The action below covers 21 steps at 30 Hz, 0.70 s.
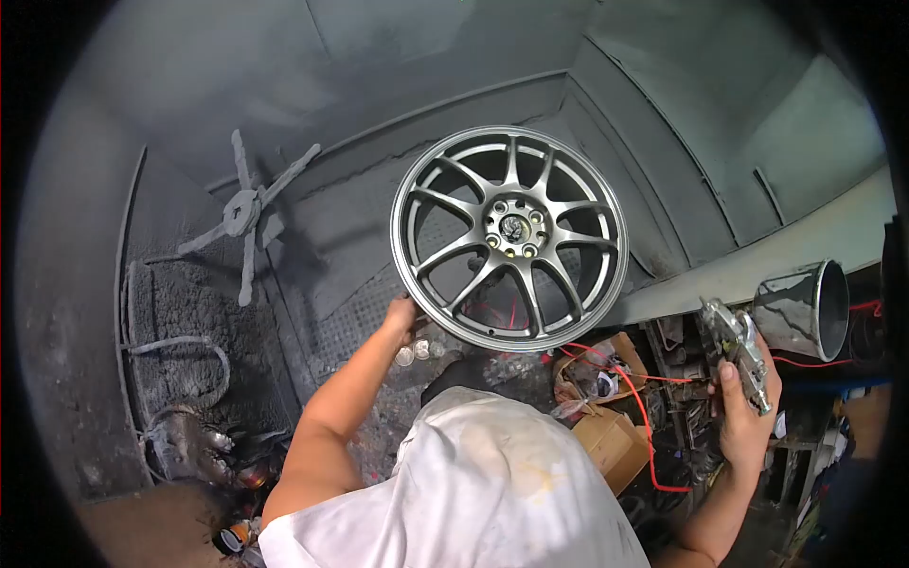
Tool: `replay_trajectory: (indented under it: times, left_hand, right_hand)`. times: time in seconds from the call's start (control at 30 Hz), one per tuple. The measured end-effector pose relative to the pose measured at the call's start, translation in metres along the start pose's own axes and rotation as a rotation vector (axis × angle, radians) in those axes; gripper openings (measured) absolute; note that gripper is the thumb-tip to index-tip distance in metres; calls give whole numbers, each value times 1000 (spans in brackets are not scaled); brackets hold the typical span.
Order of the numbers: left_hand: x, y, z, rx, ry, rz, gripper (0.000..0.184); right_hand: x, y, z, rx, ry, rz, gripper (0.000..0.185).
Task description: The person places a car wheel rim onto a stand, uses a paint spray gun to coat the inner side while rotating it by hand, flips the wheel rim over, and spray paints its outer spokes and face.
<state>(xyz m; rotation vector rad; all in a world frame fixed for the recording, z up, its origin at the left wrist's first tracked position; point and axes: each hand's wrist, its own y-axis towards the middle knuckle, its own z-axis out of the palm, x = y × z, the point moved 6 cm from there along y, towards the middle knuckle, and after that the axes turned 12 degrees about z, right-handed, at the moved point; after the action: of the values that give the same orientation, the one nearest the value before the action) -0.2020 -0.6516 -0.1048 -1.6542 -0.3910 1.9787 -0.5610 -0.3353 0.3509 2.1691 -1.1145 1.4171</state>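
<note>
A grey multi-spoke wheel rim (454,256) is held up in front of my body, its face toward the camera. My left hand (404,320) grips its lower left edge, with the fingers partly hidden behind the rim. Off to the right, my right hand (750,407) is wrapped round a metal spray gun (743,352). A grey metal cup (800,310) sits beside the gun at its right; the joint between them is not clear.
A coated, star-shaped stand (242,214) is at the left, near the grey booth wall (379,57). Below right are an open cardboard box (614,447), a red hose (648,426) and cluttered shelves. A bent pipe (194,343) crosses a rough panel at left.
</note>
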Motion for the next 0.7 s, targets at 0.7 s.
replay_trajectory:
  times: [0.7]
  left_hand:
    - [115, -90, 88, 283, 141, -377, 34]
  right_hand:
    - [3, -33, 36, 191, -7, 1, 52]
